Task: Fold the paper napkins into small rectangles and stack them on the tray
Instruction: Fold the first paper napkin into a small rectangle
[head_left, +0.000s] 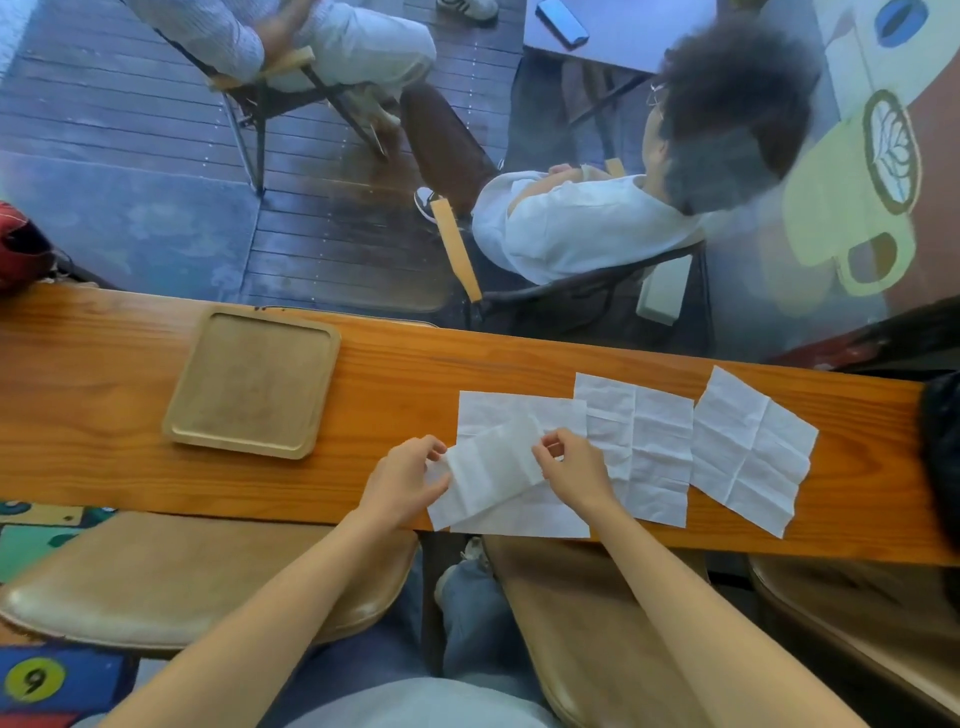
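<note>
A white paper napkin (493, 470), folded over into a long strip, lies tilted on the wooden counter. My left hand (405, 480) pinches its left end and my right hand (574, 467) pinches its right edge. Under it lies an unfolded napkin (519, 512), reaching to the counter's near edge. Two more unfolded, creased napkins lie to the right, one in the middle (644, 447) and one farther right (753, 449). The square wooden tray (179, 423) sits to the left with nothing on it.
The narrow wooden counter (104, 457) runs left to right against a window. Stool seats (156, 577) stand below its near edge. A dark bag (943, 447) rests at the right end and a red object (21, 249) at the far left. People sit outside.
</note>
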